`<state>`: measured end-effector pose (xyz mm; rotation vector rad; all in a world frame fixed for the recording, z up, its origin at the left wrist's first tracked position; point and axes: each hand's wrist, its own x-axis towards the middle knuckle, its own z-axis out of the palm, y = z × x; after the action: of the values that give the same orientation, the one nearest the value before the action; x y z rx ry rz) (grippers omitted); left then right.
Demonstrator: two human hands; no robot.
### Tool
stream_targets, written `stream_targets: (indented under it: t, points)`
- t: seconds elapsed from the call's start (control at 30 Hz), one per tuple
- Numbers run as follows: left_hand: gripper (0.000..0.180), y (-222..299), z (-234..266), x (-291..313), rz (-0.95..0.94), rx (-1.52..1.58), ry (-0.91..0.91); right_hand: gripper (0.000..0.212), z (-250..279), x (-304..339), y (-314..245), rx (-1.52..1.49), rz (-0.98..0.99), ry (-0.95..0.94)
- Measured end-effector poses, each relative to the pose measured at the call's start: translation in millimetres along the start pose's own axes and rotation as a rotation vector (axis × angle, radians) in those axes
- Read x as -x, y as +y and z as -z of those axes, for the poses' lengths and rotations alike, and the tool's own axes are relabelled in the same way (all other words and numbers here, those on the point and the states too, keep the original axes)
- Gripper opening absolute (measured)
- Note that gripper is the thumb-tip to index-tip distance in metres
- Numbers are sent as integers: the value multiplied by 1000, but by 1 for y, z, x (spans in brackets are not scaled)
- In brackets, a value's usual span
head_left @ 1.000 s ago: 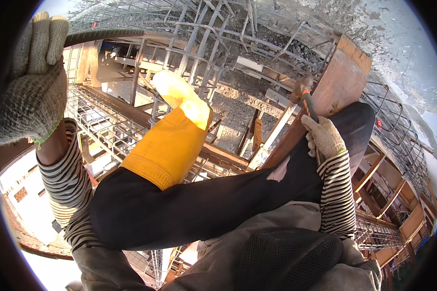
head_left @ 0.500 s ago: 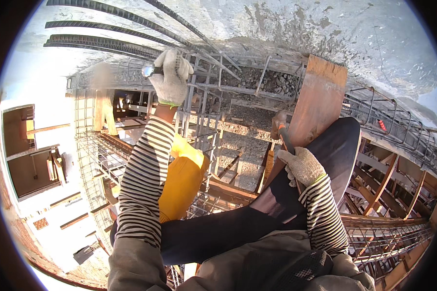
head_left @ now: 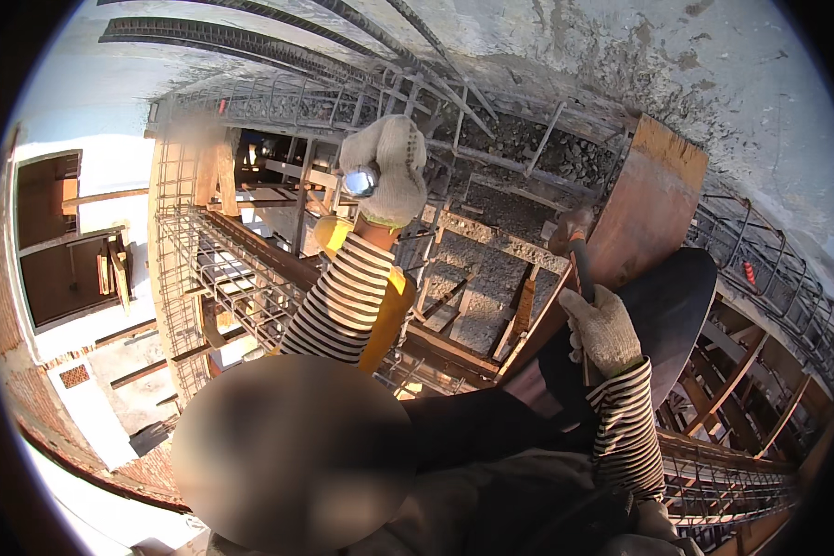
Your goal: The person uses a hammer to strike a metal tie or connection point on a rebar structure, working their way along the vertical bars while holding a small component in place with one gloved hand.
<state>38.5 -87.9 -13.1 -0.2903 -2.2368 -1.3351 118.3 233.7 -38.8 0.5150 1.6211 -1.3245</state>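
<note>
My left hand [head_left: 386, 169], in a pale knitted glove, is raised in front of the wall and closed. A shiny round metal end [head_left: 360, 182] shows at its side; the rest of that object is hidden in the fist. My right hand [head_left: 606, 332], gloved too, grips a hammer [head_left: 582, 269] by its handle. The hammer's head points away from me, beside a broad wooden plank [head_left: 647, 204] leaning at the wall. My bent right leg [head_left: 681, 296] is just right of the right hand. A yellow boot-like shape [head_left: 391, 320] lies behind my left forearm.
Thick ribbed rebars [head_left: 222, 42] jut out at the upper left along a rough concrete wall [head_left: 602, 56]. Rebar cages [head_left: 751, 236] run along its foot. Below are timber beams [head_left: 449, 350], rubble [head_left: 491, 148] and deep gaps. A blurred oval [head_left: 292, 454] covers the lower left.
My left hand has come right and lower in the picture, with its shiny metal end turned more toward me. My right hand still grips the hammer; the whole view has shifted slightly.
</note>
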Motion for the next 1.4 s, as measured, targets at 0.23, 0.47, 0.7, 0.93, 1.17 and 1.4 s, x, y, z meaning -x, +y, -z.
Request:
stream_targets:
  t: [0.23, 0.47, 0.7, 0.93, 1.17, 1.4]
  points:
    - [26, 30, -64, 36, -367, -251, -216, 26, -4, 46, 2, -213, 305, 173]
    - [23, 8, -61, 39, -298, -478, -353, 33, -19, 100, 4, -244, 529, 213]
    - [27, 2, -87, 14, -89, -471, -354, 27, -36, 117, 12, -277, 703, 232]
    - [26, -3, -88, -15, -19, -336, -47, 25, 2, 139, -30, -419, 1335, 197]
    - [27, 3, -81, -60, 155, -273, 179, 23, 30, 158, -96, -479, 1796, 115]
    - [28, -3, -55, -65, 254, -241, 261, 24, -59, 74, -119, -330, 499, -47]
